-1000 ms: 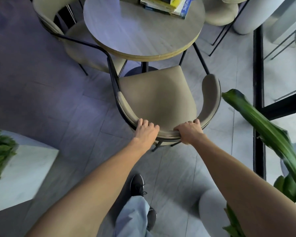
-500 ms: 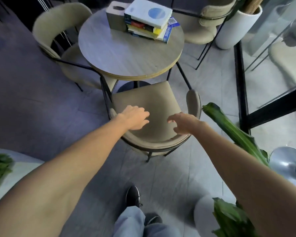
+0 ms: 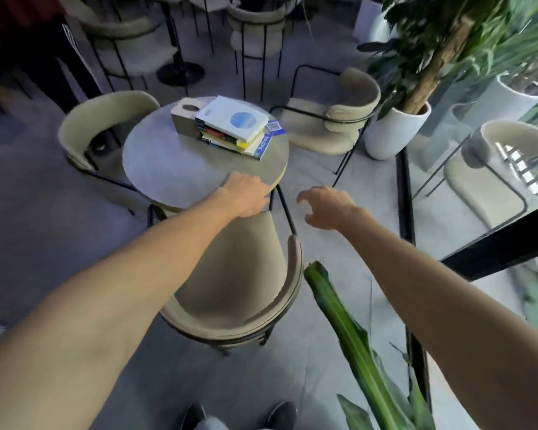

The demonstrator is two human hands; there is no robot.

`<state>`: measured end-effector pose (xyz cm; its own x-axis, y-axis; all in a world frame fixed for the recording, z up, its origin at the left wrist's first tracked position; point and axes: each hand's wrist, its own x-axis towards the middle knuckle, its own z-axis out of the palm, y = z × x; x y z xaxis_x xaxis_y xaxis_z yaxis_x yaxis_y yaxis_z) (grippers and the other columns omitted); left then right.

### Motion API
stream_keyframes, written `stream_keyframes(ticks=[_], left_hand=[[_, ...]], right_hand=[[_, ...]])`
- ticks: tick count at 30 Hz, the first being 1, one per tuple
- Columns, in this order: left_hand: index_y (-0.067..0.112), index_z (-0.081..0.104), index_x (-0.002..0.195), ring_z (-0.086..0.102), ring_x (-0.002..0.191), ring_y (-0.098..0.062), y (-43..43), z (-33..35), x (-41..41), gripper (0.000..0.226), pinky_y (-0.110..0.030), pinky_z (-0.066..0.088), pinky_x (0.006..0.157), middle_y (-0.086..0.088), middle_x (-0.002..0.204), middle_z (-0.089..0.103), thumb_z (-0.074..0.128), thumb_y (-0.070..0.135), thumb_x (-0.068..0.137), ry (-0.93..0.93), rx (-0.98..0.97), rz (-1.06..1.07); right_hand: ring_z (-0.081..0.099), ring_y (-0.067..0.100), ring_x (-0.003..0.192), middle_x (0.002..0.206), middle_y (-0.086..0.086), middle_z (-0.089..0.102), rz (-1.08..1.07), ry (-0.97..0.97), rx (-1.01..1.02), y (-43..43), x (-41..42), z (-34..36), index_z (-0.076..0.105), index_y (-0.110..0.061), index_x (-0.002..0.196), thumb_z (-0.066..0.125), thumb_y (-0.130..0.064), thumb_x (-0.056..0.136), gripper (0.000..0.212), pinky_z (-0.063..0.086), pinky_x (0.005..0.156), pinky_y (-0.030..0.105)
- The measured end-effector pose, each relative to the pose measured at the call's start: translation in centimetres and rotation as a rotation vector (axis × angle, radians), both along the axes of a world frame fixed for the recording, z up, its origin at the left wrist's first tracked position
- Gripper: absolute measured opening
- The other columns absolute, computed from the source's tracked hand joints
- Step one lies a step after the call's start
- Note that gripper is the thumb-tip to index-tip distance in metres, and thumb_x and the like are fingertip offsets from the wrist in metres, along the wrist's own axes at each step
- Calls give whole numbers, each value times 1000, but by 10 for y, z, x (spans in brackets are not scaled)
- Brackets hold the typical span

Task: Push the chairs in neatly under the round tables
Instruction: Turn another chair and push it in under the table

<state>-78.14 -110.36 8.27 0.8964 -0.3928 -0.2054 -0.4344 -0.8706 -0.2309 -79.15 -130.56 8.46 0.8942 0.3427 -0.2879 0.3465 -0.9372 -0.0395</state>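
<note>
A round grey table (image 3: 168, 169) with a wooden edge stands in the middle. A beige chair (image 3: 246, 293) with a curved back sits close below me, its seat front tucked under the table's near edge. My left hand (image 3: 246, 195) hovers over the table's near edge above the seat and holds nothing. My right hand (image 3: 326, 206) hangs in the air to the right of the chair, fingers apart and empty. A second beige chair (image 3: 103, 119) stands at the table's left. A third beige chair (image 3: 339, 119) stands off the table's far right, turned away from it.
A stack of books (image 3: 233, 125) and a grey box (image 3: 187, 116) lie on the table. A white planter (image 3: 392, 131) with a tree stands at the right by a glass wall with a black frame (image 3: 404, 193). A green leaf (image 3: 348, 330) juts in by my right arm. More chairs stand behind.
Both hands let go of the near chair's backrest and lifted forward past the seat. My view rose, showing the whole table and the chairs beyond it.
</note>
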Motion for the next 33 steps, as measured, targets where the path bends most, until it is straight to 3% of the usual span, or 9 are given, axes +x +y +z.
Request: stream_keyframes(ticks=[5, 11, 16, 21, 26, 33], left_hand=[[18, 58, 124, 60, 115, -31, -61, 16, 46, 38, -39, 43, 88, -8, 126, 60, 35, 40, 104, -93, 65, 0], [21, 59, 124, 63, 110, -28, -100, 3, 127, 32, -35, 42, 83, -5, 121, 64, 40, 35, 102, -79, 142, 90], [20, 59, 121, 63, 107, -25, -132, -4, 213, 27, -32, 36, 74, -5, 119, 63, 45, 29, 99, -42, 115, 128], [19, 57, 122, 61, 112, -28, -171, 14, 299, 27, -33, 32, 75, -6, 123, 61, 43, 26, 100, -73, 58, 103], [18, 58, 120, 61, 111, -31, -214, 9, 376, 27, -37, 43, 86, -8, 121, 63, 45, 28, 99, -56, 28, 133], [18, 57, 126, 61, 114, -30, -281, -14, 490, 34, -37, 41, 84, -8, 124, 63, 44, 35, 100, -67, -29, 235]], right_hand=[[52, 25, 127, 139, 0, 55, -34, -11, -57, -61, 52, 24, 52, -32, 139, 64, -27, 90, 51, 45, 93, 37], [55, 25, 122, 133, 2, 56, -47, -8, -75, -113, 144, 21, 54, -29, 136, 65, -28, 90, 47, 41, 82, 32], [53, 27, 122, 132, 3, 58, -44, -25, -99, -144, 236, 17, 53, -30, 137, 62, -24, 90, 48, 43, 82, 35], [54, 26, 123, 132, 3, 60, -59, -34, -69, -171, 318, 22, 53, -28, 138, 63, -18, 88, 52, 40, 79, 33], [56, 27, 124, 135, 2, 59, -87, -29, -49, -214, 397, 23, 53, -27, 139, 61, -16, 89, 52, 47, 89, 38], [57, 29, 123, 134, 5, 60, -45, -56, -54, -293, 533, 9, 52, -28, 140, 63, -18, 87, 55, 51, 92, 41]])
